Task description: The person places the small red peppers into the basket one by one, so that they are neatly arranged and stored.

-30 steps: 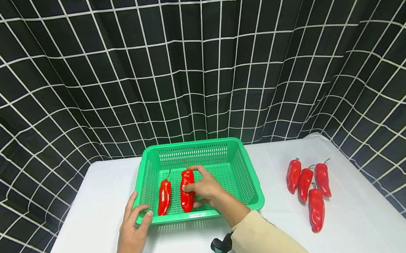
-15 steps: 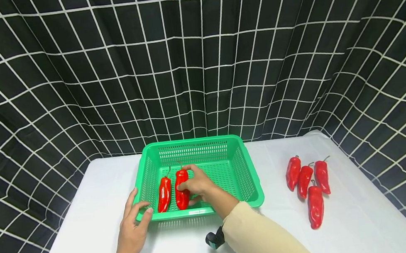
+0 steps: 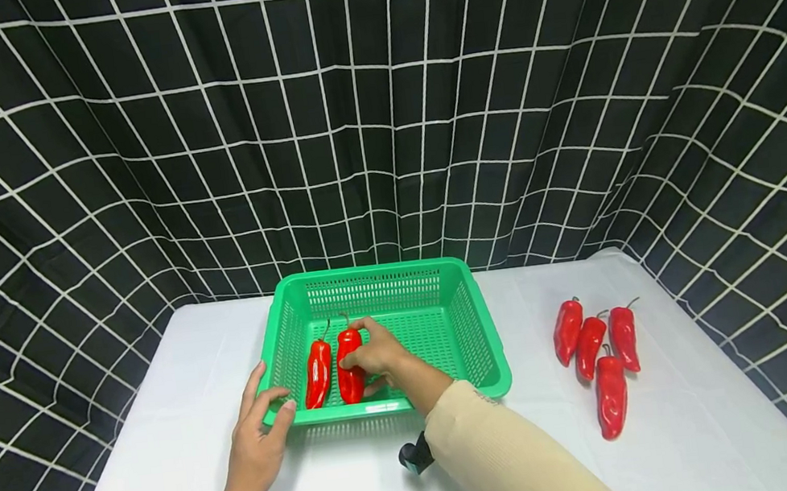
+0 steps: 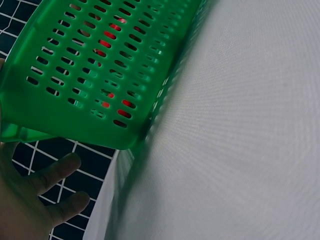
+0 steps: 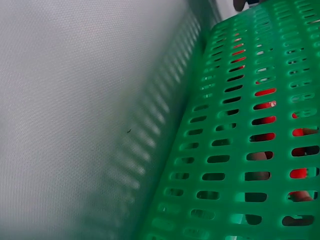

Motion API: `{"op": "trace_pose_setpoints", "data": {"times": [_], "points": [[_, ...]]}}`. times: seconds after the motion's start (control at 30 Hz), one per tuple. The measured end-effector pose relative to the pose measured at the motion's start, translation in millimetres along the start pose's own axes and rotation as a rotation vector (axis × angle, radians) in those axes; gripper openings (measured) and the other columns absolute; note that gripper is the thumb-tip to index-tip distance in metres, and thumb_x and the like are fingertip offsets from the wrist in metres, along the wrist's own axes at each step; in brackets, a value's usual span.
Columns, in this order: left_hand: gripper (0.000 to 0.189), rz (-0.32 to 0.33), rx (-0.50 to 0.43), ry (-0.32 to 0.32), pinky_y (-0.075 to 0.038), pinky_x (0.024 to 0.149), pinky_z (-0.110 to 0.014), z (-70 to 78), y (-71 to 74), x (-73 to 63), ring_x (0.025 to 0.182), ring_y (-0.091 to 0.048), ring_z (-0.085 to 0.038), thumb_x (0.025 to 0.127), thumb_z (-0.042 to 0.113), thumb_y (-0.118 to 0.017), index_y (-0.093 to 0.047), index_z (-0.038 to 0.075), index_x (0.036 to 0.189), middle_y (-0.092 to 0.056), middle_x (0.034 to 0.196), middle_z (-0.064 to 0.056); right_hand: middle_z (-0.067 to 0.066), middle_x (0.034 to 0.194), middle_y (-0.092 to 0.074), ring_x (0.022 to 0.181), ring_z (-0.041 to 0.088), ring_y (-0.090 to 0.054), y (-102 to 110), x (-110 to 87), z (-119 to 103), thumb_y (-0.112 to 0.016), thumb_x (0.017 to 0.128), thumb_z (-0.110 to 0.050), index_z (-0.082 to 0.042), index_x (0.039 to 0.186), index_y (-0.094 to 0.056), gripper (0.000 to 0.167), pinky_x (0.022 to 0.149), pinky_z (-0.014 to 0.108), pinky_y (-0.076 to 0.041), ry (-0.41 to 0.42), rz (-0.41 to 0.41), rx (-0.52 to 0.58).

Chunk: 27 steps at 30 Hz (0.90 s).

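In the head view, a green plastic basket [image 3: 488, 332] stands on the table with two red peppers in it. The left pepper [image 3: 318, 374] lies lengthwise, stem away from me. My right hand [image 3: 381, 359] reaches over the front rim and holds the other pepper [image 3: 351, 380] beside it, thumb across its top and fingers along its right side. My left hand [image 3: 258, 439] holds the basket's front left corner, its thumb and a finger over the rim. Both wrist views mostly show the slotted basket wall [image 4: 125, 40], with red patches through the slots.
Several more red peppers [image 3: 612, 399] lie grouped on the white table [image 3: 532, 440] at the right. A dark curtain [image 3: 377, 101] with a white grid hangs behind and at the sides. Under the right wrist sits a black device [image 3: 416, 455].
My right hand has shifted the held pepper leftward, closer to the left pepper. The left hand stays at the basket corner. The whole head view has moved slightly.
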<state>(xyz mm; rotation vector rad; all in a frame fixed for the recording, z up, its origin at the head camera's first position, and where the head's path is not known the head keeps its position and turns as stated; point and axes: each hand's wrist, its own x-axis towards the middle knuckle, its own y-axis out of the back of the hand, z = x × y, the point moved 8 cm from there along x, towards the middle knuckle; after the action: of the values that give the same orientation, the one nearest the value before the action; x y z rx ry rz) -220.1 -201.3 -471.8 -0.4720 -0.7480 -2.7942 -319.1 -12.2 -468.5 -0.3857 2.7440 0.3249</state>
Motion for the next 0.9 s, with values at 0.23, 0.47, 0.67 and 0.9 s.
{"op": "trace_pose_setpoints", "data": {"times": [0.23, 0.47, 0.67, 0.9], "points": [[0.018, -0.006, 0.004, 0.009, -0.026, 0.102, -0.063, -0.7, -0.1, 1.1, 0.14, -0.023, -0.032, 0.097, 0.023, -0.058, -0.064, 0.009, 0.108, -0.025, 0.156, 0.005, 0.016, 0.096, -0.058, 0.068, 0.031, -0.066, 0.0, 1.1, 0.4, -0.071, 0.084, -0.001, -0.016, 0.133, -0.044, 0.058, 0.057, 0.048, -0.055, -0.001, -0.005, 0.0], [0.017, 0.001, 0.009, 0.002, -0.028, 0.1, -0.064, 1.1, 0.4, 1.0, 0.139, -0.025, -0.034, 0.097, 0.021, -0.058, -0.064, 0.009, 0.108, -0.026, 0.155, 0.005, 0.017, 0.09, -0.062, 0.073, 0.035, -0.065, -1.0, 1.7, 1.7, -0.07, 0.085, -0.001, -0.015, 0.139, -0.042, 0.062, 0.064, 0.052, -0.055, -0.015, -0.031, -0.014], [0.018, -0.002, 0.005, 0.002, -0.028, 0.1, -0.064, 1.7, 0.0, 0.3, 0.139, -0.025, -0.035, 0.097, 0.021, -0.058, -0.064, 0.008, 0.108, -0.026, 0.155, 0.003, 0.016, 0.09, -0.062, 0.079, 0.039, -0.064, -1.7, 0.8, 2.5, -0.07, 0.086, -0.001, -0.015, 0.14, -0.043, 0.062, 0.065, 0.051, -0.055, -0.01, -0.039, -0.023], [0.018, 0.001, 0.004, 0.0, -0.028, 0.1, -0.065, 1.0, 0.1, 0.2, 0.139, -0.024, -0.034, 0.097, 0.021, -0.059, -0.064, 0.008, 0.108, -0.026, 0.155, 0.004, 0.017, 0.094, -0.061, 0.08, 0.039, -0.064, -0.9, -2.5, 1.3, -0.07, 0.086, -0.002, -0.015, 0.137, -0.046, 0.058, 0.066, 0.052, -0.055, -0.011, -0.047, 0.006]]}}
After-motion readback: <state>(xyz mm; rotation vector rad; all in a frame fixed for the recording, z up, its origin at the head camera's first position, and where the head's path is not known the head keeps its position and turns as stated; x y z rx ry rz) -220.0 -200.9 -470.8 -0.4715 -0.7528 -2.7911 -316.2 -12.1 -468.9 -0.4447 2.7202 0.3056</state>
